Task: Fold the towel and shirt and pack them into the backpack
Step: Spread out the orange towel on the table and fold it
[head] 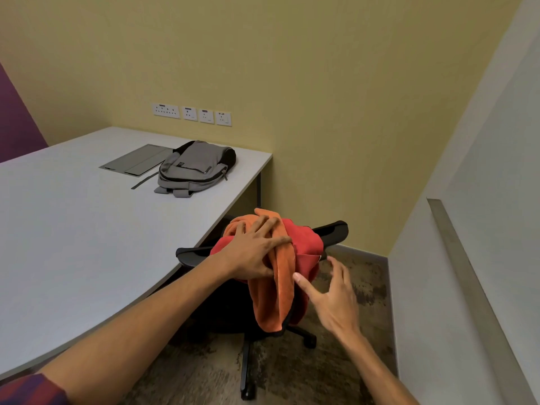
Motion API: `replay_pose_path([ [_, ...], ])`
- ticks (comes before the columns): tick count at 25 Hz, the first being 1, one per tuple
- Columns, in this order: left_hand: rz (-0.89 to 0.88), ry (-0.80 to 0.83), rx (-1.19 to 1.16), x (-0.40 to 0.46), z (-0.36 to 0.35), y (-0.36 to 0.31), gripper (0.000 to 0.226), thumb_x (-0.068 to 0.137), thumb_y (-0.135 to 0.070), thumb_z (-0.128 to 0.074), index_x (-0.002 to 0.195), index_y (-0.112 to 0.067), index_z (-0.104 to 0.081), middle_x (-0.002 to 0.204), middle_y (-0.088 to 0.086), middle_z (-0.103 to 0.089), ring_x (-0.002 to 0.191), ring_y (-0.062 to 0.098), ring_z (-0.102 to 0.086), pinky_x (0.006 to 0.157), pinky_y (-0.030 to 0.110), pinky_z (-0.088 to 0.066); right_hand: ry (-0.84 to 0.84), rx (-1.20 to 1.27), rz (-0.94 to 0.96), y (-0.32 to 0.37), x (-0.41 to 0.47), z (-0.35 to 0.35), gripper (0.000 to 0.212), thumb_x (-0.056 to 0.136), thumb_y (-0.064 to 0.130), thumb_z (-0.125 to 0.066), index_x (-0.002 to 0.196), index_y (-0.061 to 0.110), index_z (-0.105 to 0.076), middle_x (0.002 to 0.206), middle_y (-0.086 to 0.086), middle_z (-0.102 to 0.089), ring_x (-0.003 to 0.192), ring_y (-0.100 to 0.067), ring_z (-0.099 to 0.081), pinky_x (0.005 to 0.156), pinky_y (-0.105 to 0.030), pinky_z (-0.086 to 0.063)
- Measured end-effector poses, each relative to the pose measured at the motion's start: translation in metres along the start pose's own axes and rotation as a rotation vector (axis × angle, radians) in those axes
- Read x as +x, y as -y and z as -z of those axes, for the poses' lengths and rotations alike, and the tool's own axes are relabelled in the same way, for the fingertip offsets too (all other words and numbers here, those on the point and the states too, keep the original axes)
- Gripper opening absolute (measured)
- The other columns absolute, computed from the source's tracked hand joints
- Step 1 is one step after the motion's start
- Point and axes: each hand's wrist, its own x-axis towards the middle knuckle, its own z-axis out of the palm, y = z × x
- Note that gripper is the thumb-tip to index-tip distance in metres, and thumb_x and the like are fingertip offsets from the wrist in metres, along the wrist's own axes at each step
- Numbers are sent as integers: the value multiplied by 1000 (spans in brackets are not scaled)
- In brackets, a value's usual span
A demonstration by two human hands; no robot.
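Observation:
An orange towel (274,299) hangs over the back of a black office chair (336,230), on top of a red shirt (306,238) draped there too. My left hand (257,247) lies on the towel at the top of the chair back, fingers spread and thumb curled under the cloth, gripping it. My right hand (333,293) hovers just right of the hanging towel, fingers apart, holding nothing. A grey backpack (193,168) lies flat and zipped on the white table (73,229), far from both hands.
A flat grey mat (134,160) lies beside the backpack. The table's right edge runs next to the chair. A yellow wall with sockets (191,114) stands behind; a white partition with a metal rail (467,258) closes the right side. The floor is mottled carpet.

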Motion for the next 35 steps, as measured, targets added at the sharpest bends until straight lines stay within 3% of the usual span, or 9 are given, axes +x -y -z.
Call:
replay_pose_path([
  [5,10,25,-5,-3,2,-1,82,79,-57,-61,147,-45,-17,161,4,2,148,30,7,112,66,-9,314,322,-193,4,-13,-26,128,43,84,-74,148,28,-26,139,3,-53,124,-20,-54,104,-39,-45],
  [9,15,25,-16,-5,2,2,81,79,-59,-59,147,-46,-16,161,4,3,148,29,7,113,64,-7,330,277,-180,13,-9,-30,63,55,64,-81,101,24,-67,96,9,-71,90,-8,-66,80,-28,-54],
  [11,14,25,-32,-7,3,3,82,79,-59,-59,147,-47,-16,161,3,3,148,28,7,114,63,-7,321,287,-153,19,-11,-25,30,70,43,-78,72,17,-64,73,7,-68,70,-9,-64,65,-28,-49],
  [14,6,18,-169,-14,11,5,89,71,-50,-60,148,-46,-14,162,2,1,148,25,5,114,62,-11,263,410,-51,39,-11,-7,30,75,31,-70,59,15,-49,56,2,-50,52,-13,-48,54,-32,-35],
  [19,-149,26,-520,-38,41,3,128,58,-41,-79,148,-42,12,161,-7,9,143,4,14,118,39,-3,238,629,30,99,17,33,29,71,28,-73,69,1,-63,63,-5,-57,59,-17,-54,57,-30,-42],
  [22,-165,-209,-487,-41,40,-1,144,50,-59,-84,148,-35,18,160,-13,8,147,6,5,119,36,-10,268,753,-22,138,31,46,17,78,21,-74,72,10,-62,61,-2,-58,57,-12,-57,53,-21,-45],
  [26,85,-695,-736,-33,51,3,86,60,-42,-68,138,-43,-33,111,-13,-65,98,10,-65,78,25,-53,372,740,-7,180,43,50,29,80,37,-72,77,9,-69,71,-4,-69,66,-14,-64,61,-23,-48],
  [31,253,-776,-853,-14,60,40,53,67,-28,-60,117,-43,-52,89,-2,-71,85,22,-67,73,46,-55,169,679,308,176,57,49,25,86,34,-63,93,14,-76,97,-1,-75,89,-7,-68,83,-27,-53],
  [35,273,-826,-1040,-13,76,61,46,71,-24,-71,116,-28,-61,97,-9,-70,92,4,-66,81,30,-54,-15,-52,662,158,68,39,62,77,56,-67,134,37,-51,132,17,-54,118,-4,-53,95,-29,-48],
])
